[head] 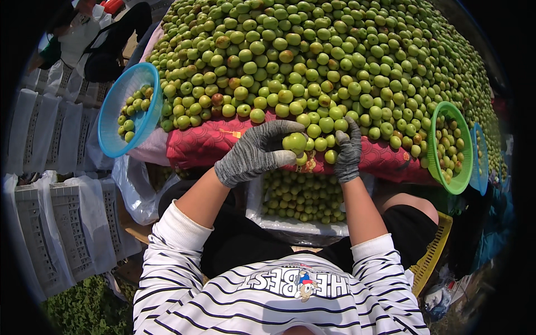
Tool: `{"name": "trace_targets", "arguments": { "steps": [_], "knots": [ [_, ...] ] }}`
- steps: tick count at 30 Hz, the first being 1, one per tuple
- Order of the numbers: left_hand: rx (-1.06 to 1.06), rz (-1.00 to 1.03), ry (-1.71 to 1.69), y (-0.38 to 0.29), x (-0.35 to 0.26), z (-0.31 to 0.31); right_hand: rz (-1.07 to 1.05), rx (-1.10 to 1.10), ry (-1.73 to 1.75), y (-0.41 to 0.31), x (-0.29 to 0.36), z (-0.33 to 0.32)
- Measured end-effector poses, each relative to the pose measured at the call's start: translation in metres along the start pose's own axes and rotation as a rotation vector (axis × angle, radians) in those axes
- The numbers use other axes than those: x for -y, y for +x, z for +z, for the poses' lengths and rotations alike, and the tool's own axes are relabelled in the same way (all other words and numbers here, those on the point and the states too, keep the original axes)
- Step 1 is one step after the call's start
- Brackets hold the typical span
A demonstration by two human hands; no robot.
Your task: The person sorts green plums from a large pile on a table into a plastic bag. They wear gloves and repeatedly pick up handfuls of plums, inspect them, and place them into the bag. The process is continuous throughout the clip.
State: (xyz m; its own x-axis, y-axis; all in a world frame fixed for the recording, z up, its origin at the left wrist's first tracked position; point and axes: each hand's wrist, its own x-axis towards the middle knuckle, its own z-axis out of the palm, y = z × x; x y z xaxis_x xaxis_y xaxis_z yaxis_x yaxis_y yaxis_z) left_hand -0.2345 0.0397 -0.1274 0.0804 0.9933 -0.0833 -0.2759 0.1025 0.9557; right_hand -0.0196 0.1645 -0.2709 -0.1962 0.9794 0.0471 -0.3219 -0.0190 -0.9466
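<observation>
My left hand point(259, 150), in a grey knitted glove with pale fingertips, curls its fingers and thumb around green jujubes point(295, 143) at the near edge of the heap. My right hand point(349, 151), gloved alike, is upright beside several more green fruits, its fingertips at their right side; whether it grips one I cannot tell. A large heap of green jujubes point(314, 54), some with brown patches, spreads beyond both hands. Red patterned cloth point(201, 144) lines the heap's near edge. Below the hands, a plastic-lined crate point(254, 201) holds more of the fruit.
A blue plastic basket point(106, 134) with some fruit stands at left, a green basket point(460, 184) with browner fruit at right, and another blue basket point(481, 176) beyond it. Grey crates point(63, 226) with plastic liners stack at left. A yellow crate point(433, 255) sits at lower right. Another person point(113, 46) is at upper left.
</observation>
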Motion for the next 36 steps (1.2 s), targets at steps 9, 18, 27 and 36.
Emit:
{"name": "trace_targets", "arguments": {
  "steps": [9, 18, 27, 36],
  "knots": [
    [-0.48, 0.176, 0.888, -0.076, -0.044, -0.043, -0.012, 0.018, -0.017, 0.008, -0.007, -0.004],
    [-0.878, -0.031, 1.318, -0.144, -0.071, -0.074, -0.019, -0.008, -0.078, 0.006, -0.002, -0.002],
    [-0.188, -0.282, 1.119, 0.03, 0.052, 0.025, 0.038, 0.044, 0.121, 0.013, 0.006, 0.009],
    [-0.098, 0.042, 0.822, 0.084, 0.072, -0.013, 0.24, 0.193, 0.301, 0.033, 0.018, 0.03]
  ]
}}
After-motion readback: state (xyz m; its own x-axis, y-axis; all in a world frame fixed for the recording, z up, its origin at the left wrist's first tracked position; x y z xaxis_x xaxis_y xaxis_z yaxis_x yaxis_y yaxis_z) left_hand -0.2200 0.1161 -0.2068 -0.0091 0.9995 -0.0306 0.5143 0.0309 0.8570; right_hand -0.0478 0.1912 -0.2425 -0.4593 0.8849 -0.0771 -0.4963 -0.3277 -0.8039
